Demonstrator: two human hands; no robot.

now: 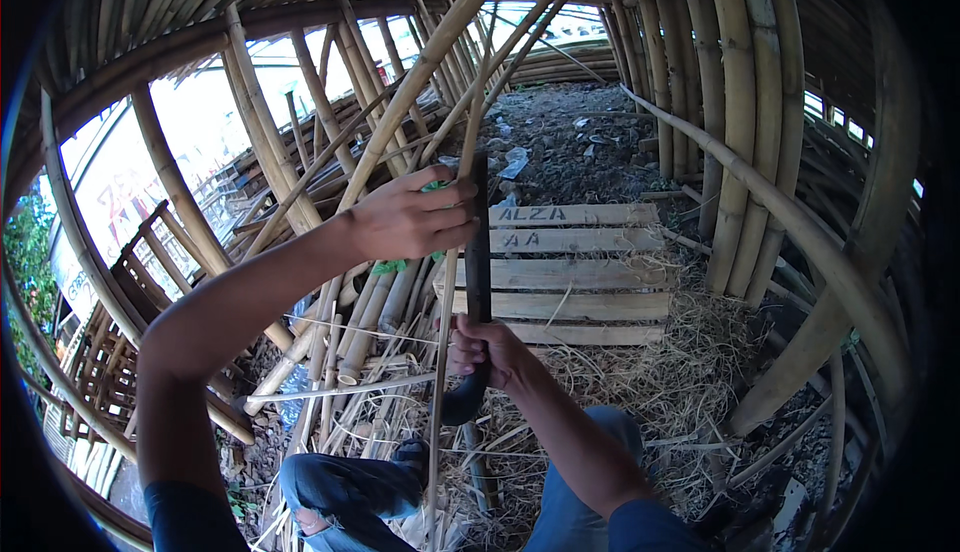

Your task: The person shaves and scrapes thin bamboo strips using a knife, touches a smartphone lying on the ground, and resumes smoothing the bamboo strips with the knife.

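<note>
My left hand (418,216) is closed around a long, thin bamboo strip (437,432), with a bit of green material (436,186) between palm and strip. The strip stands nearly upright, from between my knees to above the hand. Lower down, my right hand (486,350) grips a machete (478,272) with a dark, straight blade pointing up and a black handle curving out below the fist. The blade lies close along the strip's right side, its top near my left fingers; whether it touches the strip I cannot tell.
Beyond my hands lies a slatted wooden pallet (560,274), with straw and shavings (620,387) in front. Cut bamboo pieces (375,312) are heaped at left. Slanted bamboo poles (420,72) rise ahead; a long pole (760,187) crosses the right side. Rubble (570,132) covers the ground behind.
</note>
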